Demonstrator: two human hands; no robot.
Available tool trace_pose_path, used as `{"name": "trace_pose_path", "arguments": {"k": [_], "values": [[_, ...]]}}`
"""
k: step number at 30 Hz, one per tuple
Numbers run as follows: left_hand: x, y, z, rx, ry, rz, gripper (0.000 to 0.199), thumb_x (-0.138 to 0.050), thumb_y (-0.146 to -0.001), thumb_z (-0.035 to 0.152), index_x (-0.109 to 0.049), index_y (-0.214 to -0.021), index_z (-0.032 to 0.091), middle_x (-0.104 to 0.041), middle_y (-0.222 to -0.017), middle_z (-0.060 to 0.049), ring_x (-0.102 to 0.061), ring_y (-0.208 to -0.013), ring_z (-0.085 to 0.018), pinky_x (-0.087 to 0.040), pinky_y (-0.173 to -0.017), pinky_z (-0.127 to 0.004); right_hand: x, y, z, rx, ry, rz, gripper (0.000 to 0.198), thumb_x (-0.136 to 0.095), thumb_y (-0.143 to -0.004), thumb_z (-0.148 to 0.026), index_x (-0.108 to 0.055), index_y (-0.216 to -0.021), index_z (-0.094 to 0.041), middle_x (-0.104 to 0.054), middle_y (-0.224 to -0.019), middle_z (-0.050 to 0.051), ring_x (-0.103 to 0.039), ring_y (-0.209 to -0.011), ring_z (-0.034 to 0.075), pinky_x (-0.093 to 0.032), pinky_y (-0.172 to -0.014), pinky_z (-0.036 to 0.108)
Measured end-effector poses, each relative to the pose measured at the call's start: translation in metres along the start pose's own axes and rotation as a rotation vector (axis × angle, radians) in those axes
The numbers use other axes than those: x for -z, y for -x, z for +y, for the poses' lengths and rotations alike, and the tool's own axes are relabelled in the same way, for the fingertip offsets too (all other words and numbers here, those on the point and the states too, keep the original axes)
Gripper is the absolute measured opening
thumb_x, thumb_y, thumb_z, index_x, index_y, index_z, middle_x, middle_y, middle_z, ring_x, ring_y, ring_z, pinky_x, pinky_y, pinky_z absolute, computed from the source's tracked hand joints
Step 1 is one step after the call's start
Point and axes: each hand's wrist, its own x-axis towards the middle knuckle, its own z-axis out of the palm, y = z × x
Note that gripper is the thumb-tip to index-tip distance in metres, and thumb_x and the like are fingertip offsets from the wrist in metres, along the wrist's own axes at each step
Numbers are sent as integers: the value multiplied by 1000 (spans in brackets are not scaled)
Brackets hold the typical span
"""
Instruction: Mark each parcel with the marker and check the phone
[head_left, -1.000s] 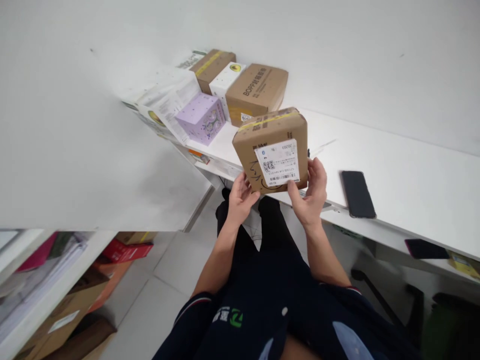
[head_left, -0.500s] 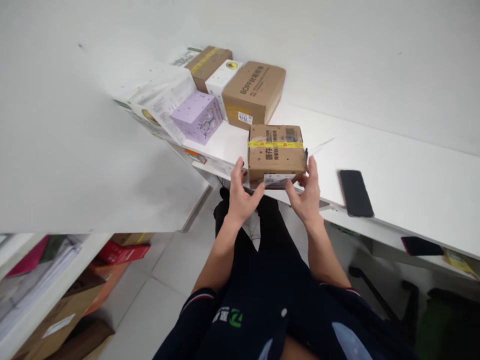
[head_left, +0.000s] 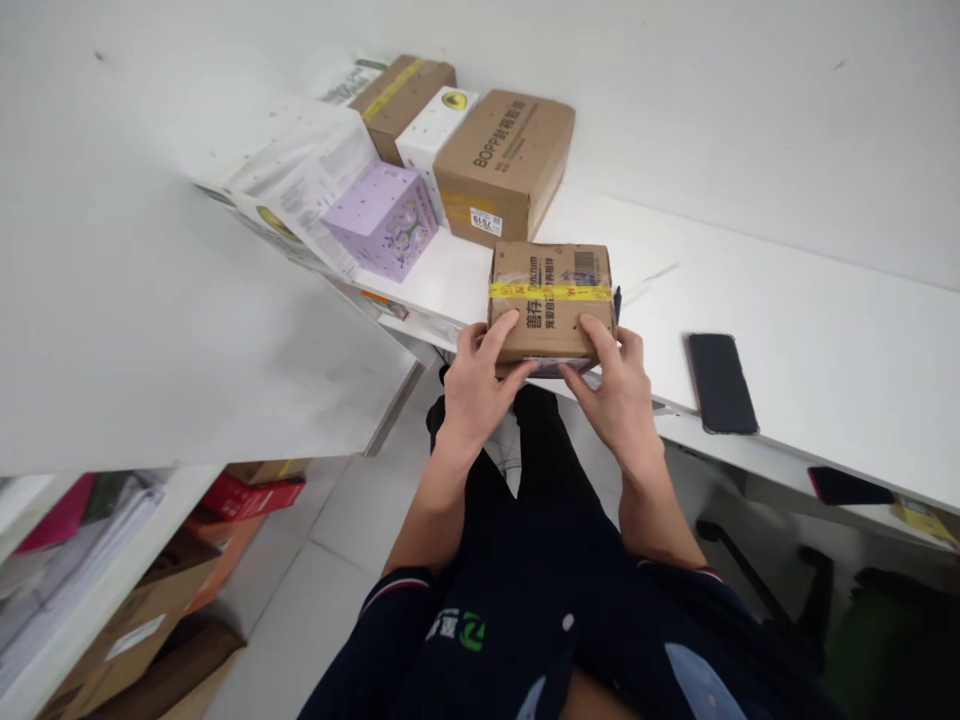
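A small brown cardboard box [head_left: 555, 270], with yellow tape across its top and dark printing, sits at the near edge of a white desk [head_left: 825, 330]. My left hand [head_left: 478, 390] grips its near left corner, index fingertip on top and thumb against the front face. At the near right corner my right hand [head_left: 621, 392] holds the box in the same way. Part of a white label [head_left: 553, 366] shows on the front face between my thumbs. Beside the box's right side a thin black object [head_left: 618, 302] sticks out, its kind unclear.
Behind the box stand a larger brown carton [head_left: 504, 165], a white box [head_left: 433, 135], a purple box [head_left: 384, 220] and another taped carton [head_left: 401, 100]. To the right lies a phone [head_left: 721, 384]. Boxes and papers fill a shelf [head_left: 161, 545] at lower left.
My fingers have moved from beside the box onto its top, closing on the near corners. The view has shifted slightly, and the box sits about where it was on the desk edge.
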Motion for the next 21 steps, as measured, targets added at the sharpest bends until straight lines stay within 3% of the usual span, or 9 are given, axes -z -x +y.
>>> {"name": "trace_pose_path", "arguments": {"k": [9, 21], "values": [[1, -1, 1, 54, -43, -33, 62, -68, -82, 61, -57, -136, 33, -57, -123, -7, -60, -117, -26, -53, -103, -41, -3, 0, -2, -15, -12, 1, 57, -61, -90, -35, -45, -145, -36, -45, -132, 12, -57, -119, 30, -62, -90, 52], [-4, 2, 1, 23, -45, 40, 64, -66, -82, 65, -60, -135, 31, -60, -121, -9, -63, -113, -26, -55, -99, -39, -3, -1, -3, -19, 8, 15, 58, -62, -90, -37, -45, -145, -36, -48, -132, 13, -61, -116, 31, -62, -87, 53]]}}
